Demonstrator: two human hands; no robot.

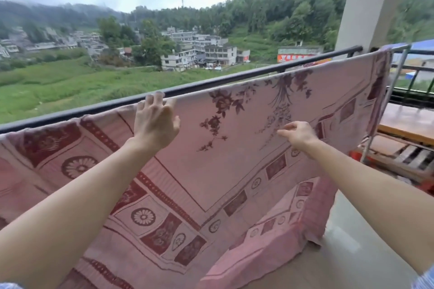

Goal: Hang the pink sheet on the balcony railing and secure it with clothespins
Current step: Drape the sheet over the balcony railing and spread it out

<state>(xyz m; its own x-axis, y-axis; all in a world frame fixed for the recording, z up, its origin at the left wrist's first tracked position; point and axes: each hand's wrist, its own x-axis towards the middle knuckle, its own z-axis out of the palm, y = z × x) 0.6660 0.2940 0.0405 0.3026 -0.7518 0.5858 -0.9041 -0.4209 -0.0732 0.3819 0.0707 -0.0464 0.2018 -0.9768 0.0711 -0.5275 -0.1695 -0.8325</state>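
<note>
The pink sheet [246,152], patterned with dark red flowers and squares, hangs spread along a line just inside the black balcony railing [211,82]. Its lower right corner bunches on the floor. My left hand [156,119] is raised at the sheet's top edge with fingers spread and fairly straight, fingertips at the edge. My right hand [298,134] hovers in front of the sheet's middle, fingers loosely curled, holding nothing that I can see. No clothespins are visible.
A metal drying-rack frame [397,73] carries the sheet's right end. Beyond it lie wooden boards and a bench [404,138]. A white pillar [368,4] stands at the right. The pale tiled floor [347,241] runs along the lower right.
</note>
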